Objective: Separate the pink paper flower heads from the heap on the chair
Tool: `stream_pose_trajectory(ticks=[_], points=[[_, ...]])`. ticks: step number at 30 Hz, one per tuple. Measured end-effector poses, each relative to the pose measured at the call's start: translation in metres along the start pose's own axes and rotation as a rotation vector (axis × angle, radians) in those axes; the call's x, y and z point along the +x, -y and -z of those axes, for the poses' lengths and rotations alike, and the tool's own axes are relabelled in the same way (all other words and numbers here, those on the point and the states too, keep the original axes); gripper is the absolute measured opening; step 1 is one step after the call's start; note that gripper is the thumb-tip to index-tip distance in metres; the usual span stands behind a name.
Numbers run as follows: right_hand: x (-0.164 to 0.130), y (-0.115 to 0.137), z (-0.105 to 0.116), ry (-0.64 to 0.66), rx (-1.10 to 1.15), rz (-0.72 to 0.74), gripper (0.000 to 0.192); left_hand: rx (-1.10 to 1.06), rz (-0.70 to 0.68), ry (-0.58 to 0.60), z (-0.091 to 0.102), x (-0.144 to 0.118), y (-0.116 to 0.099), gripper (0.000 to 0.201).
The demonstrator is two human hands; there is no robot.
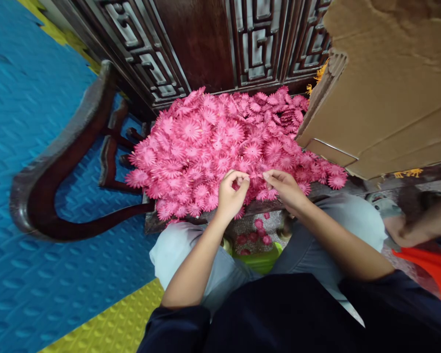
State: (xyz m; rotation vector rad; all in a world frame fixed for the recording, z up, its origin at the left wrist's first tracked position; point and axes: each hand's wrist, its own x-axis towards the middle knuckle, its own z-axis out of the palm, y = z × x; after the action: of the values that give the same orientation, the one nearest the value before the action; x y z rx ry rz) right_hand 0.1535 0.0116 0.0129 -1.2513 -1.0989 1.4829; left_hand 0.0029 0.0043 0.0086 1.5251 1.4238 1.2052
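A: Nearest to us we see our own dark top and pale trousers, knees apart, with a few fallen flowers [259, 234] on the floor between them above a green thing [261, 259].

B: Then our hands. The left hand [231, 193] is curled, thumb and fingertips pinched narrow on something pink at the front edge of the pile [220, 147]. We cannot tell if it is one flower or several.

A: The right hand [284, 189] sits just beside it, fingers also closed to a narrow pinch, touching the pink petals. What lies between its fingertips is too small for us to make out.

B: The pile itself is a broad heap of pink paper flowers on the seat of a dark wooden chair [59, 162]. Its long axis runs left to right across our view, and most flowers lie flat, faces turned up toward us.

A: To our right a brown carton [389, 93] overhangs the heap, touching its right side. Another person's arm [422, 225] shows below it, near something orange.

B: Farthest off we see the carved chair back [206, 44], with blue and yellow mats [29, 122] on the left.
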Motion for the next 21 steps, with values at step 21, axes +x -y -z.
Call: stream_pose_trajectory(ticks=[21], points=[[0.004,-0.003,0.003,0.04,0.075,-0.083,0.026,0.296,-0.251,-0.03,-0.001,0.0,0.005,0.02]])
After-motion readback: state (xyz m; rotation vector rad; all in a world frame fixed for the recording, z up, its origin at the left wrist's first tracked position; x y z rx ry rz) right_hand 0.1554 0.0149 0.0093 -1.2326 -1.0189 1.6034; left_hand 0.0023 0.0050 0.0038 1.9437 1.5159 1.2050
